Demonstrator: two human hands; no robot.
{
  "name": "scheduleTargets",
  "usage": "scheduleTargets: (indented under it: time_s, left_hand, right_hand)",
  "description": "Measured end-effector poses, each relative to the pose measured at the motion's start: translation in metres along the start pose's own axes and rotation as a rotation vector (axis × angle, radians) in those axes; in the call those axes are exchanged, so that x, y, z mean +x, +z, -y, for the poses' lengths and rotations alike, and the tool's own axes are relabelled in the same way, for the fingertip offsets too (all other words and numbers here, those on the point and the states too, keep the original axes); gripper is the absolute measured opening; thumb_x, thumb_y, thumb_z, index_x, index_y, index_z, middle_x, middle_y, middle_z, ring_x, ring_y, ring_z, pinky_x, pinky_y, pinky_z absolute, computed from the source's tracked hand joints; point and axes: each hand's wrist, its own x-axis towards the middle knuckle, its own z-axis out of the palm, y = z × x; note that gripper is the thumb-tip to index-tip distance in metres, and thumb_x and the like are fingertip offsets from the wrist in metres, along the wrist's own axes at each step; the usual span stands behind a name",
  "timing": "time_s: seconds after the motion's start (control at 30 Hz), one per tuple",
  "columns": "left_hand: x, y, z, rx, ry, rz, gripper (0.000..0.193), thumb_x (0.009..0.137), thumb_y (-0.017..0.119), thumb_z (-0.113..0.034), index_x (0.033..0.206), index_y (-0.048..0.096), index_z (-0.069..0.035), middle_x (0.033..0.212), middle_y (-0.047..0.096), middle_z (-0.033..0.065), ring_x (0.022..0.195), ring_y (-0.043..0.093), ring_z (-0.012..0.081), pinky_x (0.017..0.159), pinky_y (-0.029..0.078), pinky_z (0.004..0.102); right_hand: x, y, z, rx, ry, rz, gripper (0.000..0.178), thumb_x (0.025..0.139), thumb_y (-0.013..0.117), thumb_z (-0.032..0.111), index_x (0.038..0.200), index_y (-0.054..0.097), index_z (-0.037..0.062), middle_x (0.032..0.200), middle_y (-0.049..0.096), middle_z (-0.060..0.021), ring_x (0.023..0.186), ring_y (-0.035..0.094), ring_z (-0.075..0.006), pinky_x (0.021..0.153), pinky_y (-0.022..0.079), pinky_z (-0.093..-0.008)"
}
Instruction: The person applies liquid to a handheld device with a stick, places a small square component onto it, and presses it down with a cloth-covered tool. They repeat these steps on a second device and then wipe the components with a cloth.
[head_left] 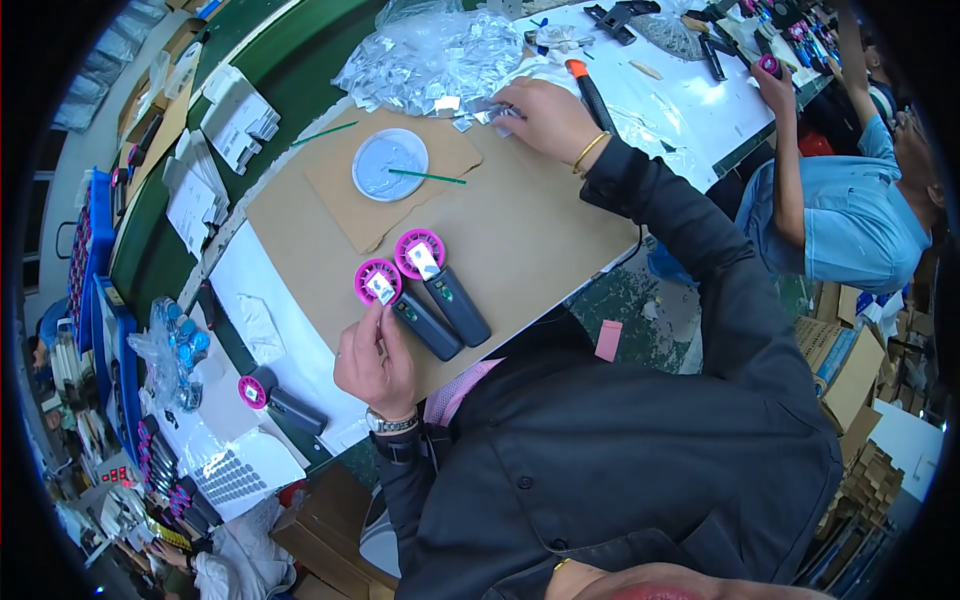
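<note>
Brown cardboard (520, 240) covers the bench at the frame's centre. On it lie two small pink-headed handheld fans; the left hand (377, 362) pinches a small silvery piece onto the nearer fan (405, 305), which touches the second fan (443, 283). Toward the top, the right hand (545, 118) reaches into a heap of foil-backed pieces (430, 60), fingers curled; what it grips I cannot tell. Pressing could nudge the neighbouring fan askew.

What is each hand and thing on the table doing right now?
Left hand: fingertips pressing on the nearer pink fan's head.
Right hand: reaching into the pile of small clear bags.
Nearer pink fan: lying flat on the cardboard sheet.
Second pink fan: lying flat beside it, untouched.
Third pink fan: lying apart, on white paper.
Round dish: green stick resting across it.
</note>
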Motion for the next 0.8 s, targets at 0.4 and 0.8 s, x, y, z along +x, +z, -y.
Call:
scheduleTargets:
  time_s: [0.4,0.8]
  left_hand:
    - [0.022,0.005,-0.010,-0.019,0.066,0.104,0.058,0.084,0.093,-0.011,0.137,0.071,-0.004,0.117,0.075,0.0122,0.110,0.066,0.0300,0.096,0.046,0.0445]
    - [0.036,0.020,-0.027,0.098,-0.056,0.362,0.095,0.086,0.086,-0.024,0.169,0.043,-0.008,0.139,0.072,0.0080,0.140,0.053,0.0282,0.117,0.018,0.0557]
  right_hand:
    - [-0.003,-0.033,0.033,0.417,0.115,0.147,0.015,0.096,0.083,0.011,0.108,0.079,0.0046,0.099,0.075,-0.0075,0.086,0.071,-0.0196,0.078,0.057,-0.0330]
    - [0.002,-0.016,0.137,0.761,-0.089,0.502,0.018,0.098,0.081,0.014,0.110,0.079,0.0007,0.094,0.077,-0.0104,0.085,0.073,-0.0209,0.079,0.058,-0.0342]
